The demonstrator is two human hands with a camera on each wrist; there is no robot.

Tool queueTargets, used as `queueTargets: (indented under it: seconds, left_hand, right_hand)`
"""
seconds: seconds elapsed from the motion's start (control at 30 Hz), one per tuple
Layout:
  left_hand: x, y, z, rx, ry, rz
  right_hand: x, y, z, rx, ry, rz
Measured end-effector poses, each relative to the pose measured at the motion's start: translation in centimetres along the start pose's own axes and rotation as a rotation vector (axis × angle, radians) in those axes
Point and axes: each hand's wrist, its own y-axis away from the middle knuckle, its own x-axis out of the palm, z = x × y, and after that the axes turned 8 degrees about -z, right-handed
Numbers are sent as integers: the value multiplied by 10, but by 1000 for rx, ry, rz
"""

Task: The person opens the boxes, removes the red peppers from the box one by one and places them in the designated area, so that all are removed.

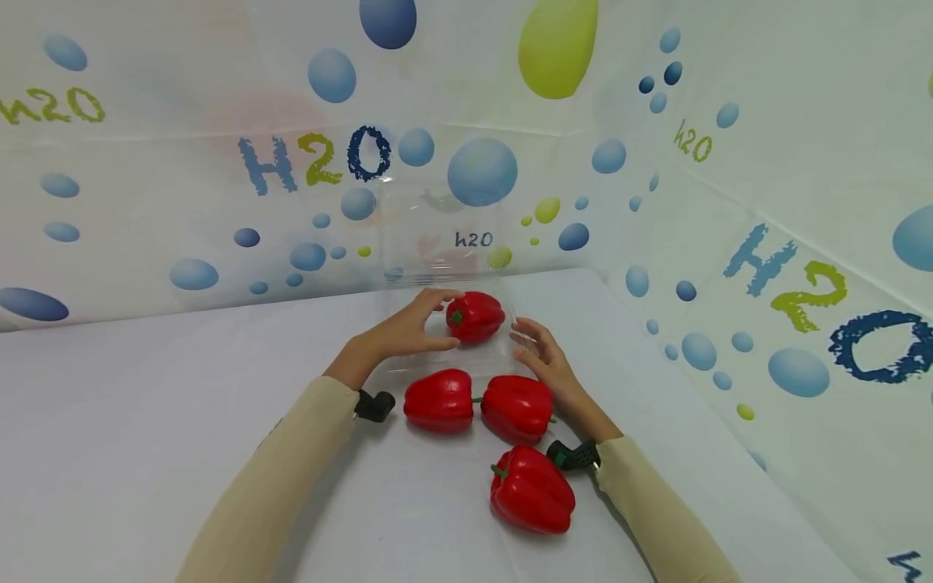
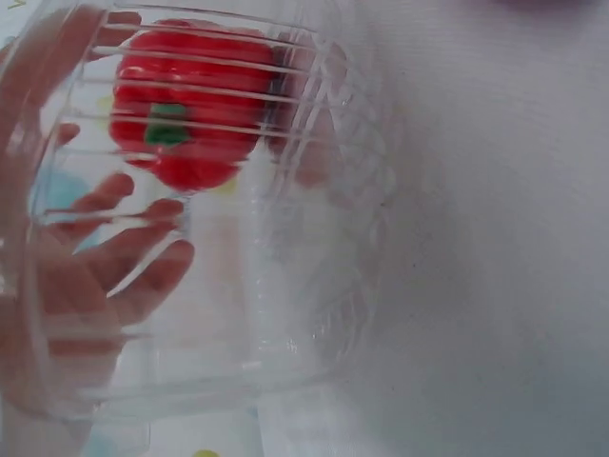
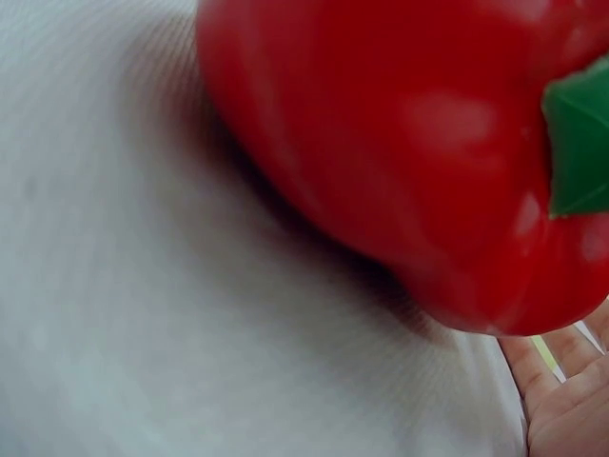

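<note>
A red bell pepper (image 1: 475, 317) with a green stem lies inside a clear plastic clamshell container (image 1: 484, 360). On the container's left, my left hand (image 1: 411, 325) has its fingers and thumb spread, their tips close to the pepper. Through the clear wall in the left wrist view, the left fingers (image 2: 143, 271) look extended and apart. My right hand (image 1: 548, 360) is at the container's right side, its fingers loosely bent by the wall. Below that hand lies a second red bell pepper (image 1: 517, 407), which fills much of the right wrist view.
Another red bell pepper (image 1: 439, 402) lies in front of the container on the white tabletop (image 1: 182, 453). Nearer to me, one more red bell pepper (image 1: 533, 491) sits beside the right wrist. The transparent lid (image 1: 430, 214) stands raised behind, against the patterned backdrop (image 1: 175, 178).
</note>
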Motion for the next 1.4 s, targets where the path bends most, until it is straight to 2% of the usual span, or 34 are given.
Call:
queueTargets:
  seconds: [0.2,0.4,0.73,1.17,1.4]
  left_hand:
    - [4,-8,2,-7,-2,-1]
    - [9,-15,5,-8,-46,-16]
    - [10,-20,8,-39,-77,29]
    - [11,-25,12,-16,-46,-1]
    - [12,-24,13,-48,-73,-10]
  right_hand:
    - [1,1,2,-13,-4,2]
    - [1,1,2,-9,-14,1]
    - [2,0,2,-20,-8,6]
    - [1,-1,2,-1,0,-11]
    - [0,-1,-1,-1,7,1]
